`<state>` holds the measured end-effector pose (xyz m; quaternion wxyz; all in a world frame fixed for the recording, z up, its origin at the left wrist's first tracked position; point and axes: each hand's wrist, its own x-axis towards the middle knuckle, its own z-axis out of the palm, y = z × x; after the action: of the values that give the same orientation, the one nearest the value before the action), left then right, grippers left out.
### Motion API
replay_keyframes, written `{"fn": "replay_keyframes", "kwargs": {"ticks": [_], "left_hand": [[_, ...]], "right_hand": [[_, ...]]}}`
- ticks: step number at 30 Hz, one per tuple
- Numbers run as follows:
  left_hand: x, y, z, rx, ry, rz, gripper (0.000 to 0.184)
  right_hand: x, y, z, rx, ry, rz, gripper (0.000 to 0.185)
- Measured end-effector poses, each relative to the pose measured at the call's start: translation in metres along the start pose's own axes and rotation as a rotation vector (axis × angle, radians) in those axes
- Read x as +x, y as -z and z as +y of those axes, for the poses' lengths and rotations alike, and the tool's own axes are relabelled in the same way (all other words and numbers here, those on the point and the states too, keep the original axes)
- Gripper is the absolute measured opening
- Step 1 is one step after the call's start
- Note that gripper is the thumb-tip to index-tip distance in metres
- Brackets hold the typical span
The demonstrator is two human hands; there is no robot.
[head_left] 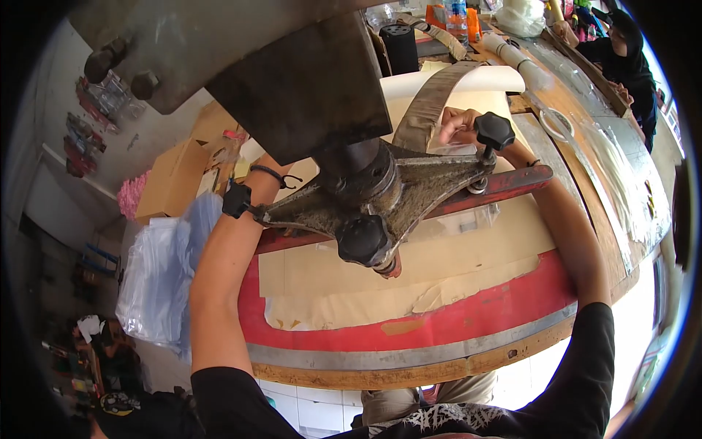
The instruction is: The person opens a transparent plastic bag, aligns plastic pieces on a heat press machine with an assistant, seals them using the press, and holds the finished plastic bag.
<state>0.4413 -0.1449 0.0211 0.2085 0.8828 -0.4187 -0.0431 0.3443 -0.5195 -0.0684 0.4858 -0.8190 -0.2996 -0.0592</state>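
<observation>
My right hand (458, 126) is behind the press head (365, 183), its fingers curled beside a curved brown strip (431, 106) and cream sheet material (409, 86). What the fingers hold, if anything, I cannot make out. My left forearm (230, 249) passes behind the press on the other side. A dark band circles that wrist, and the press hides the left hand. Under the press lies a tan cardboard sheet (409, 271) with torn layers along its front edge, resting on a red board (439, 329).
Black knobs (363, 240) stick out from the press arms, and a red bar (504, 192) runs beneath. Clear plastic bags (157, 278) hang at the left near a cardboard box (175, 175). A tape roll (557, 124) lies at the right. Another person (629, 66) is at the far right.
</observation>
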Motion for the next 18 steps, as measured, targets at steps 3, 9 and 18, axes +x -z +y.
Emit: {"fn": "replay_keyframes", "kwargs": {"ticks": [3,9,18], "left_hand": [[-0.001,0.0,0.0,0.013,-0.005,0.0,0.042],[0.007,0.002,0.001,0.037,-0.01,0.003,0.041],[0.025,-0.005,0.008,0.115,-0.051,0.042,0.04]], "right_hand": [[-0.003,-0.01,-0.037,0.085,-0.129,0.108,0.032],[0.002,-0.004,0.001,-0.282,0.129,-0.105,0.039],[-0.001,-0.011,-0.002,0.088,-0.012,-0.079,0.039]]}}
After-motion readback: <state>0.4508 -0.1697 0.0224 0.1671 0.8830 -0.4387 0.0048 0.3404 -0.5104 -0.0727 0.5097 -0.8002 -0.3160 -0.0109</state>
